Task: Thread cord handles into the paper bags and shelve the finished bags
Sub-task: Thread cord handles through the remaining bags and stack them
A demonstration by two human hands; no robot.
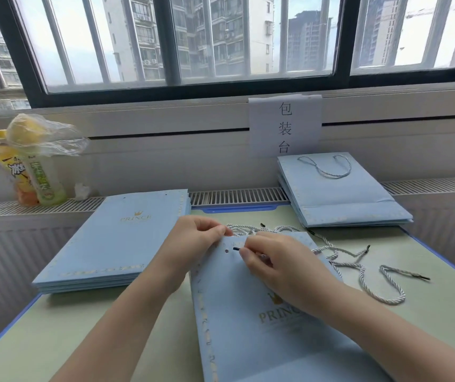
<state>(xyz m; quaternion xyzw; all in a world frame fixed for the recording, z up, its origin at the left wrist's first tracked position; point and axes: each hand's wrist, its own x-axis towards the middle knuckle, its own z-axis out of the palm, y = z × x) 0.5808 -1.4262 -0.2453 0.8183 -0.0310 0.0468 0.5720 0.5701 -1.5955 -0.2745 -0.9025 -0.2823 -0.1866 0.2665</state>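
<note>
- While the blue paper bag [248, 312] lies flat on the green table [69, 326], its top edge is pinched by the left hand [193, 238].
- The dark tip [236, 248] of a cord is pinched by the right hand [270, 260], whose fingers are curled round it.
- That tip sits just beside the small round hole [226, 251] near the top of the bag, and it is not yet pushed in.
- For this step to go well, the tip should be held close to its end, so it stays stiff and straight.
- The bag edge should be held still and lifted a little, so room is made under the hole.
- Loose cords [358, 260] lie in a heap to the right, touching the bag, and they could get tangled with the one being used.
- More bags without handles are piled in a left stack [116, 244].
- Done bags with handles are piled in a far stack [342, 194] by the window.
</note>
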